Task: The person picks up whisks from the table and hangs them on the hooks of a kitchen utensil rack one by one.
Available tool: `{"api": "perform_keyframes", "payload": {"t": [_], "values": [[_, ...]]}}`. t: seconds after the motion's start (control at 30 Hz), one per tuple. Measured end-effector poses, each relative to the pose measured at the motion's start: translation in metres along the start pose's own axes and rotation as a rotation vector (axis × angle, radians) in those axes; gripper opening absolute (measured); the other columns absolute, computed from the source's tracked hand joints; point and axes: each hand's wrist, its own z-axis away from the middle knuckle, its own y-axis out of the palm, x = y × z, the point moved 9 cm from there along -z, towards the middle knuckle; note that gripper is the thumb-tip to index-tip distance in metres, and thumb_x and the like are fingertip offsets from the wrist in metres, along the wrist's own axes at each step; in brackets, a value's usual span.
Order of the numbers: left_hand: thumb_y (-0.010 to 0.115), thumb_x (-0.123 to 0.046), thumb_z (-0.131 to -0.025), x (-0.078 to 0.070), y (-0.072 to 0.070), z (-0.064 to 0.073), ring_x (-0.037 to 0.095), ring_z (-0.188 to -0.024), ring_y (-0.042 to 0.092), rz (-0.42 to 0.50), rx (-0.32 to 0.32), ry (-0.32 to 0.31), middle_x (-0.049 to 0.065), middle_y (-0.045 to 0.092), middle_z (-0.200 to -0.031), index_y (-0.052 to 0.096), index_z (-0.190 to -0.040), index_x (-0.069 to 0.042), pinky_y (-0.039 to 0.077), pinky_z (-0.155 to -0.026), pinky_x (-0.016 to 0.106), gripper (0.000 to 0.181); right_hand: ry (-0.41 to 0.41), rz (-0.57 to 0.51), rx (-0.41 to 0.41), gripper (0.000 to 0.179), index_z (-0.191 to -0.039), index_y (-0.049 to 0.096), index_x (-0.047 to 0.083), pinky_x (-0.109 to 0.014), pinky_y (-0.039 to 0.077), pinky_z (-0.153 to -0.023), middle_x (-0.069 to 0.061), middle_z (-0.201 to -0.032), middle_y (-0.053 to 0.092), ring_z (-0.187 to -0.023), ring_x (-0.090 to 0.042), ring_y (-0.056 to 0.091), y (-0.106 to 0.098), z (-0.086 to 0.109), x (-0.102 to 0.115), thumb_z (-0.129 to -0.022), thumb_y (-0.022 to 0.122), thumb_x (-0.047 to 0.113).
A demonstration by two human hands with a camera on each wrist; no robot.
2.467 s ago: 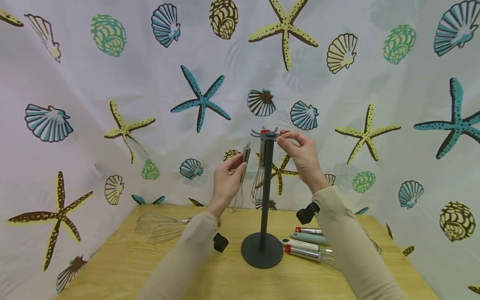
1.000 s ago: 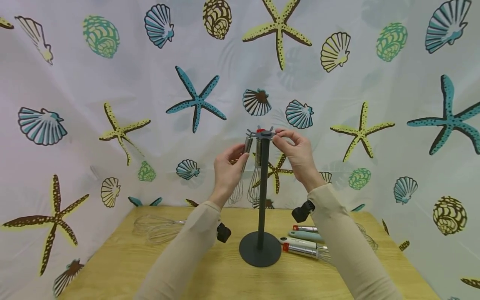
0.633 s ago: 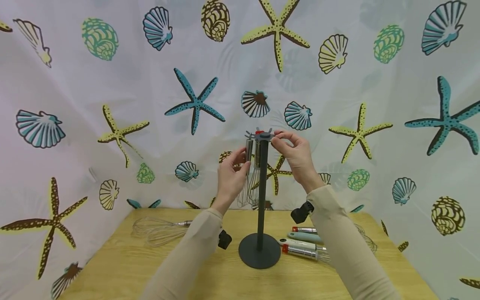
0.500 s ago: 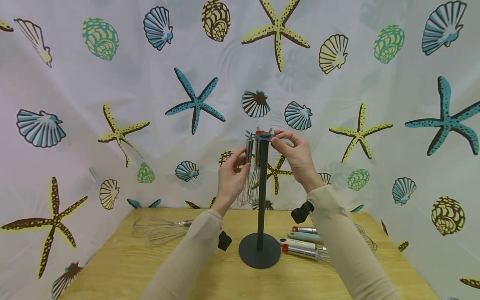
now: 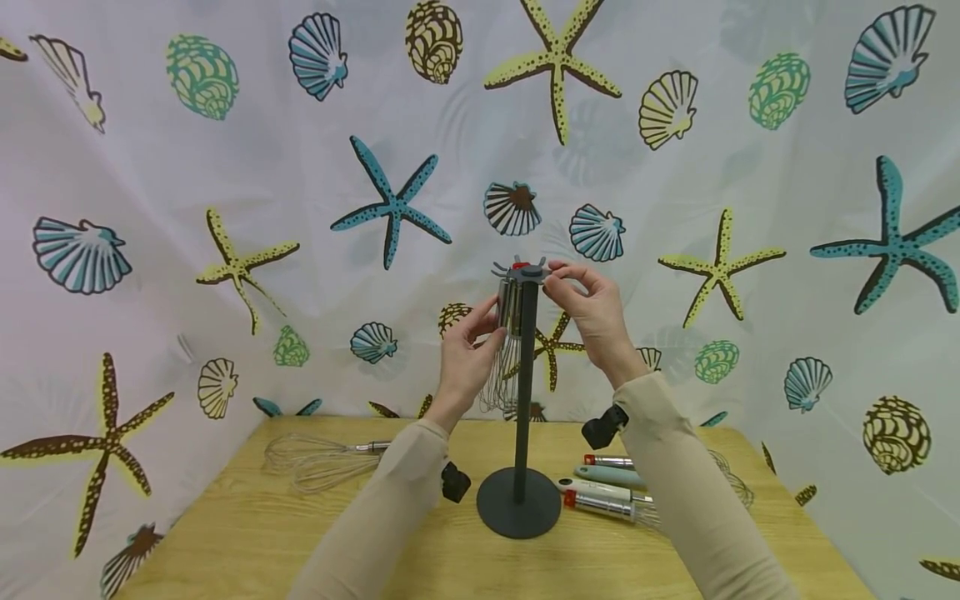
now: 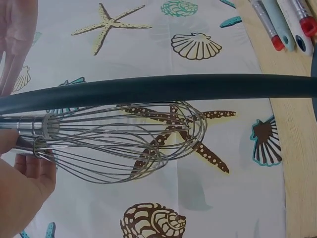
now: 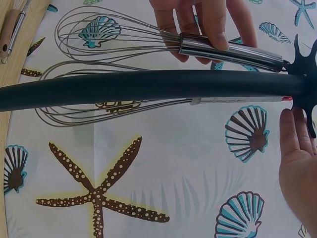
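A dark stand [image 5: 525, 400] with a round base and a ring of hooks on top stands upright on the table. My left hand [image 5: 467, 350] holds a whisk by its steel handle [image 7: 233, 52], wires hanging down, just left of the pole. The handle's end loop lies right at one of the hooks [image 7: 297, 62]. Beside it a second steel whisk [image 6: 29, 126], red at its top end, hangs from the stand, partly hidden behind the pole. With thumb and fingers my right hand [image 5: 592, 304] pinches a hook on the right side of the stand's top.
Wire whisks [image 5: 322, 458] lie on the table [image 5: 247, 533] at the left. To the right of the base lie several more, among them a white-handled one [image 5: 600, 487], a pale blue-green one [image 5: 611, 474] and a red-tipped one [image 5: 600, 502]. A shell-patterned curtain [image 5: 277, 142] stands behind.
My left hand has carried its whisk to the right, from apart from the stand up against the hooks, close beside the hanging whisk. My right hand keeps its pinch on the stand's top.
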Motion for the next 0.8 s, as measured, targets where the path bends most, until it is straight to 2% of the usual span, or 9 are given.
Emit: {"api": "perform_keyframes", "payload": {"t": [0.1, 0.2, 0.3, 0.53, 0.8], "values": [[0.060, 0.001, -0.095, -0.008, 0.001, 0.003, 0.032, -0.113, 0.061, 0.031, 0.026, -0.017, 0.024, 0.062, -0.117, 0.051, -0.143, -0.011, 0.053, -0.094, 0.037, 0.051, 0.000, -0.015, 0.002, 0.005, -0.089, 0.069, 0.014, -0.029, 0.051, -0.098, -0.006, -0.126, 0.056, -0.104, -0.014, 0.065, 0.000, 0.000, 0.000, -0.088, 0.074, 0.015], [0.060, 0.002, -0.095, -0.019, 0.001, 0.007, 0.033, -0.111, 0.061, 0.036, 0.042, -0.008, 0.026, 0.061, -0.116, 0.050, -0.143, -0.008, 0.054, -0.091, 0.032, 0.050, 0.005, -0.022, 0.010, 0.007, -0.090, 0.068, 0.012, -0.030, 0.051, -0.098, -0.007, -0.128, 0.055, -0.104, -0.014, 0.065, 0.000, 0.001, 0.001, -0.088, 0.074, 0.015], [0.060, 0.002, -0.095, -0.023, 0.001, 0.009, 0.033, -0.109, 0.062, 0.028, 0.046, 0.001, 0.026, 0.061, -0.114, 0.050, -0.143, -0.008, 0.054, -0.091, 0.034, 0.050, 0.015, -0.014, 0.022, 0.008, -0.091, 0.068, 0.012, -0.032, 0.051, -0.099, -0.010, -0.132, 0.054, -0.105, -0.015, 0.065, 0.001, 0.002, 0.002, -0.088, 0.074, 0.015], [0.063, 0.000, -0.093, -0.021, 0.000, 0.014, 0.036, -0.109, 0.062, 0.024, 0.054, -0.019, 0.024, 0.064, -0.116, 0.054, -0.139, -0.005, 0.052, -0.094, 0.044, 0.047, -0.004, 0.076, 0.048, 0.002, -0.089, 0.069, 0.012, -0.031, 0.053, -0.095, -0.018, -0.143, 0.048, -0.114, -0.018, 0.064, 0.002, -0.001, 0.007, -0.091, 0.070, 0.011], [0.067, -0.003, -0.091, -0.018, -0.004, 0.018, 0.037, -0.108, 0.062, -0.024, 0.040, -0.007, 0.024, 0.065, -0.115, 0.062, -0.128, -0.001, 0.050, -0.096, 0.048, 0.037, -0.039, 0.130, 0.019, 0.004, -0.091, 0.070, 0.013, -0.034, 0.049, -0.102, -0.016, -0.135, 0.056, -0.114, -0.018, 0.064, -0.003, -0.001, 0.008, -0.089, 0.073, 0.015]]}}
